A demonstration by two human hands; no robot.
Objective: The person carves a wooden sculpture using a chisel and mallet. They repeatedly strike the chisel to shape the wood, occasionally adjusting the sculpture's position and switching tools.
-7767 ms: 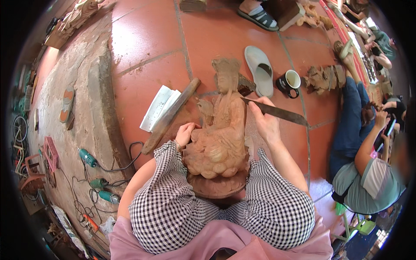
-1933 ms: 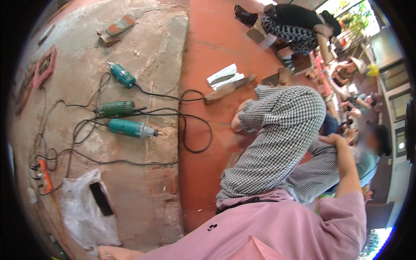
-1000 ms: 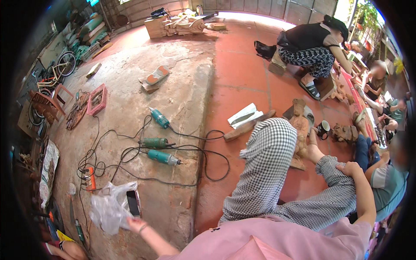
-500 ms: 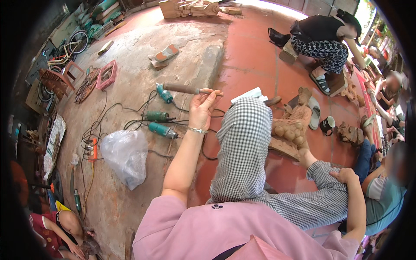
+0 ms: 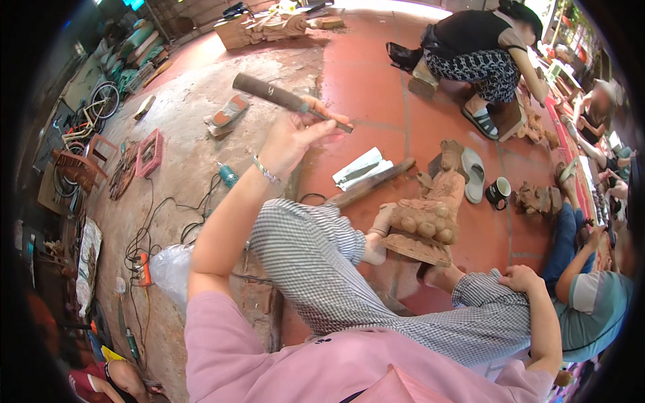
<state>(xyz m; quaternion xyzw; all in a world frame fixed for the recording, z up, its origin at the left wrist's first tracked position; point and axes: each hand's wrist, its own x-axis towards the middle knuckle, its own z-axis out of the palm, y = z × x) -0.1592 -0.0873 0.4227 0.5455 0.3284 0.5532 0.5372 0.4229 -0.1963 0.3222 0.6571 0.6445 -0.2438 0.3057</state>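
Note:
My left hand [image 5: 306,127] is raised ahead of me, closed round a carving chisel [image 5: 272,93]. Its thick brown handle points up to the left, and the narrow metal end passes my fingertips to the right. My right hand [image 5: 521,279] lies over my right knee, fingers loosely draped, with no tool in it. Between my bare feet stands a carved wooden statue [image 5: 430,211], a figure above a mass of round lumps. Beyond my left foot, a blade-like tool [image 5: 356,173] rests on white paper [image 5: 373,161], beside a long wooden bar [image 5: 376,183].
A grey slipper [image 5: 474,176] and a black mug [image 5: 498,193] stand right of the statue. Corded green power tools [image 5: 228,176] and a plastic bag [image 5: 171,269] lie at left. One person [image 5: 477,60] crouches at far right; another [image 5: 594,309] sits close on my right.
My left hand has lifted the chisel up and slightly left. My left knee has swung down to the left, uncovering the paper, the wooden bar and my left foot by the statue.

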